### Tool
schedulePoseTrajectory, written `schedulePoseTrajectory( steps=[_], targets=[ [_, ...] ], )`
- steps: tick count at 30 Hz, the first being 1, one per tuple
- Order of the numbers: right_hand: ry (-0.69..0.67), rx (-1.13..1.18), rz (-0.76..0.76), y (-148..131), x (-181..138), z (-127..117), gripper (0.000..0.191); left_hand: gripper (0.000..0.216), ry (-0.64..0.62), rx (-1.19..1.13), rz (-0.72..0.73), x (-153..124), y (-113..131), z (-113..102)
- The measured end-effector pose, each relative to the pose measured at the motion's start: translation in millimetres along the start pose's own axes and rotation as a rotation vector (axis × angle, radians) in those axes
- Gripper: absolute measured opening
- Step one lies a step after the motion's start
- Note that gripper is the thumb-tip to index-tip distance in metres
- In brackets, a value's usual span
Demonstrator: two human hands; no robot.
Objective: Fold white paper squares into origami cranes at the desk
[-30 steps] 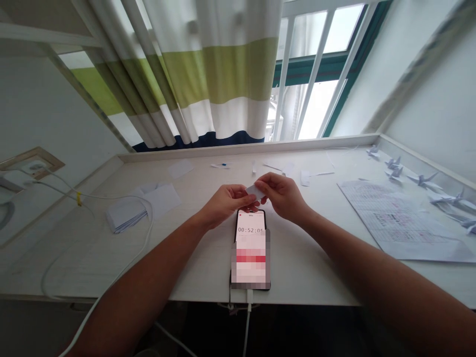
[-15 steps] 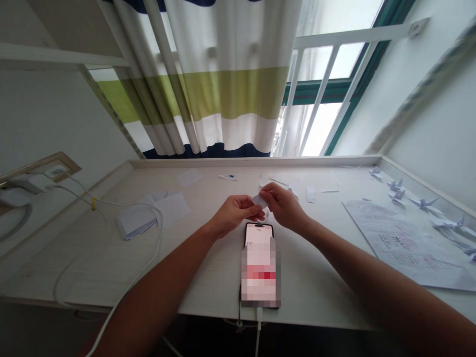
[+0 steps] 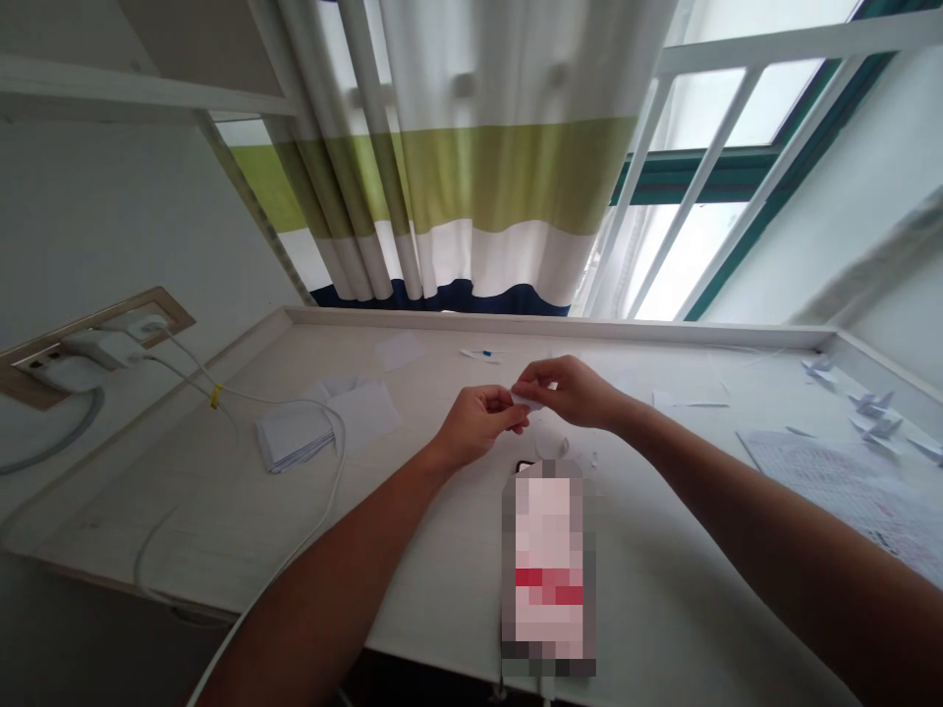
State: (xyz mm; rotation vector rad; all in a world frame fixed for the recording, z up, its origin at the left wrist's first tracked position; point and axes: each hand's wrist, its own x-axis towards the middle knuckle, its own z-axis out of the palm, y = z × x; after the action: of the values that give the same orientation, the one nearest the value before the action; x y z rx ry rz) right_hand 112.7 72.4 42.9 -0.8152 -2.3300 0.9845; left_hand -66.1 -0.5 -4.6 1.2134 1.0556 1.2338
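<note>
A small piece of folded white paper (image 3: pixel 526 397) is pinched between both hands, above the middle of the desk. My left hand (image 3: pixel 478 424) grips its left side with the thumb and curled fingers. From the right, my right hand (image 3: pixel 573 391) holds the other edge between thumb and fingertips. The fingers hide much of the paper, so its exact shape cannot be made out. Below the hands lies a phone (image 3: pixel 549 560), its screen blurred out. A small white earphone-like item or curl of paper (image 3: pixel 564 447) rests just past the phone.
Stacked white paper (image 3: pixel 295 437) lies at left, beside a white cable (image 3: pixel 335 481) from the wall socket (image 3: pixel 95 344). Several folded paper birds (image 3: pixel 876 417) stand at right near a written sheet (image 3: pixel 840 491). A blue-marked white strip (image 3: pixel 482 353) lies at the back.
The view has shifted, so the phone appears lower and the papers at right farther over. Both hands still hold the paper, with the fingers slightly rearranged.
</note>
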Motion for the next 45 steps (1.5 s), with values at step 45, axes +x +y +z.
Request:
schedulePoseTrajectory(
  steps=[45],
  targets=[
    [0.191,-0.130,-0.332,59,-24,26,0.030,0.041,0.081,-0.160,-0.189,7,-15,-13]
  ],
)
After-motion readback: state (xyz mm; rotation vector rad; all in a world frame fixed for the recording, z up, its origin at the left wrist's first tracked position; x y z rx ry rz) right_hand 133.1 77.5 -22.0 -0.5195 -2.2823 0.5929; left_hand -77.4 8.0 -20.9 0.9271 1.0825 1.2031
